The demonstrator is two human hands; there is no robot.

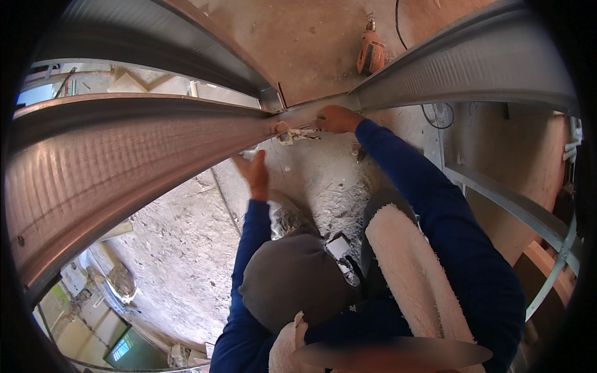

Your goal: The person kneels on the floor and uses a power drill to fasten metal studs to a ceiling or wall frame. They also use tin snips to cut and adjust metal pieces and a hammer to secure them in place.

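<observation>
ok, head view: locking clamp (291, 136) at right end of left metal channel (143, 146). right hand (339, 119) curled beside clamp, grip unclear; left hand (255, 174) part-open at channel's near edge, can't tell if holding. clamp might slip if poorly seated, letting channel shift.

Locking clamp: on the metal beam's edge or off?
Looks on: the clamp overlaps the edge of the beam near the right hand. Whether locked, cannot tell.
</observation>
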